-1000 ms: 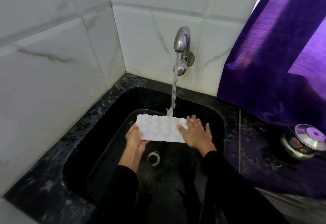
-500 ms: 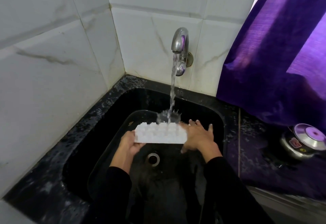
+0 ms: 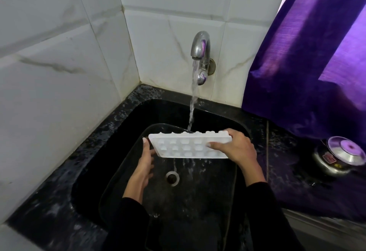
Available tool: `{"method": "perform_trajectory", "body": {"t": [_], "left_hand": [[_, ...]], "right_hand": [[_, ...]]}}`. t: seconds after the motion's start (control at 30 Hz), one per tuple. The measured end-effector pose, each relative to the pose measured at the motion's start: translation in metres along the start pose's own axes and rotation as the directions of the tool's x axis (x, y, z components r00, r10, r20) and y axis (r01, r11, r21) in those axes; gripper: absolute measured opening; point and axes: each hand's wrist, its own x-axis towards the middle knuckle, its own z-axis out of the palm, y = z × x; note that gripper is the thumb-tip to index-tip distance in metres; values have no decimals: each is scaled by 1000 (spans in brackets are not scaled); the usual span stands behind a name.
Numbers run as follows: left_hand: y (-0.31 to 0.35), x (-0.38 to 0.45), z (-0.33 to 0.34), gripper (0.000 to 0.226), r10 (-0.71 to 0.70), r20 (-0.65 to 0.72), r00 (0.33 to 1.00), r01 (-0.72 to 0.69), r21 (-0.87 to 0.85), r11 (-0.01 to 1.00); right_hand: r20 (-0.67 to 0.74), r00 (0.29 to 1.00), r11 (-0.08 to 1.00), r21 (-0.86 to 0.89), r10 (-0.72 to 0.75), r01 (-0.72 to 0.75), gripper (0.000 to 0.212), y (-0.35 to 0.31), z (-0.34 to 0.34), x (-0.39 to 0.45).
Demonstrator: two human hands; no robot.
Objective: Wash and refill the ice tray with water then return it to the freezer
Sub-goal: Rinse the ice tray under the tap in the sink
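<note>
- One white ice tray (image 3: 186,147) is tilted so I see its bumpy underside. It is held over the middle of the black sink (image 3: 122,132), its far edge under the water stream (image 3: 192,108).
- The right hand (image 3: 239,149) grips the tray's right end, thumb across the face.
- The left hand (image 3: 145,161) rests nearly straight-fingered against the left end.
- The tap (image 3: 200,52) stands at the sink's back edge, the drain (image 3: 172,178) below the tray.
- A steel pot (image 3: 336,159) sits at the right edge of the worktop (image 3: 287,157), under a purple curtain (image 3: 307,62).

Out of sight
Fingertips of the left hand (image 3: 145,163) lie behind the ice tray (image 3: 186,147); the right hand (image 3: 237,149) covers its right end; the pressure cooker (image 3: 336,157) label is unreadable.
</note>
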Motion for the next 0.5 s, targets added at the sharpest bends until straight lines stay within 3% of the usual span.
{"method": "perform_trajectory", "body": {"t": [0.17, 0.23, 0.37, 0.5], "left_hand": [[3, -6, 11, 50, 143, -42, 989, -147, -110, 983], [2, -6, 17, 44, 202, -52, 978, -208, -166, 964], [3, -10, 34, 32, 245, -93, 965, -262, -294, 919], [3, -6, 50, 27, 194, -124, 973, -226, -356, 907]], "right_hand": [[-136, 980, 942, 321, 147, -97, 65, 11, 8, -9], [-186, 953, 873, 470, 240, -129, 66, 15, 15, -11], [-178, 916, 718, 680, 360, -149, 41, 27, 28, -12], [-198, 836, 553, 820, 511, -144, 49, 36, 37, -11]]}}
